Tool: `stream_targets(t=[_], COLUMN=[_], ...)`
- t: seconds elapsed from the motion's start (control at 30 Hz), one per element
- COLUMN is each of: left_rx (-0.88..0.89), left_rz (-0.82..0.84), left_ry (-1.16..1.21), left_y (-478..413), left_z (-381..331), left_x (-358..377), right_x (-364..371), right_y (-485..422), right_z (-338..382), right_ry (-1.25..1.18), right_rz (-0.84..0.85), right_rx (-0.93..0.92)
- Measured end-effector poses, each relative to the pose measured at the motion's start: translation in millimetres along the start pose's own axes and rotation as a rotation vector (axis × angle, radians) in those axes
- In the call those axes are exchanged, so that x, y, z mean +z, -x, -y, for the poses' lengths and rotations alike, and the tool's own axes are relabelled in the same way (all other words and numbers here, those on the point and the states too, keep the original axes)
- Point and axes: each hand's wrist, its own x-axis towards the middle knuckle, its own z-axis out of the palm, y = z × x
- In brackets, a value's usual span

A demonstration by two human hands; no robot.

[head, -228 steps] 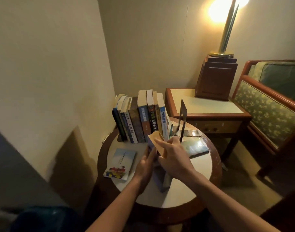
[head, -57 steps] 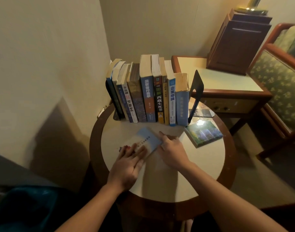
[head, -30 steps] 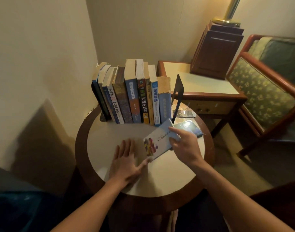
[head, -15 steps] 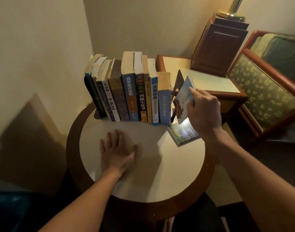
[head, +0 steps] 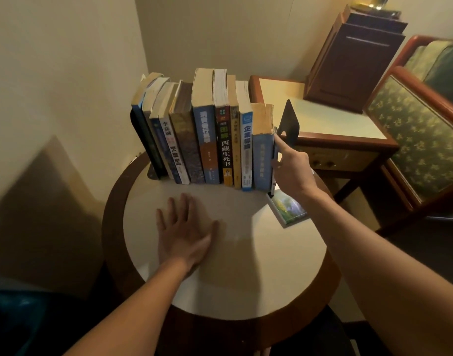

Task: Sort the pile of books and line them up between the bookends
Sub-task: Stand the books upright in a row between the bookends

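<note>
- The thin book (head: pixel 273 160), in the air in our right hand (head: pixel 292 170) a moment ago, now stands at the right end of the row (head: pixel 210 140), beside the right bookend (head: pixel 288 122).
- One flat book (head: pixel 288 210) remains, so we judge the sorting unfinished.
- Our right forefinger lies straight on the thin book, but we cannot tell the other fingers' grip.
- Our left hand (head: pixel 184 232) lies flat on the table (head: pixel 246 278), fingers spread.

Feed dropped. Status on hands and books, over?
Left hand flat on table. Right hand holds thin book at right end of row. Green book flat by bookend.
</note>
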Motion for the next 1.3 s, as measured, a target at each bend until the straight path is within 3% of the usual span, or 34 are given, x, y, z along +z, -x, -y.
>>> stream_targets(t=[0.13,0.5,0.9,1.03,1.17,1.3], left_rx=[-0.012,-0.008,-0.013,-0.013,-0.006,-0.01], left_rz=[-0.019,-0.023,-0.029,-0.029,-0.021,-0.027], left_ry=[0.011,-0.009,-0.004,-0.002,-0.006,-0.007], left_y=[0.2,-0.4,0.6,0.6,0.1,-0.1], left_z=[-1.3,-2.1,-2.1,-1.9,-1.0,-1.0], left_x=[0.9,-0.2,0.4,-0.1,-0.2,0.6], right_x=[2.3,17.3,12.0,14.2,14.5,11.6], right_y=[0.5,-0.4,12.8,28.6,47.5,59.1], right_z=[-11.9,-31.0,-26.1,-37.9,-61.4,-85.7], right_ry=[-0.032,-0.054,-0.096,-0.1,0.055,0.244], right_rz=[0.094,-0.087,-0.094,-0.022,0.003,0.118], right_rx=[0.07,-0.083,-0.111,-0.031,0.034,0.246])
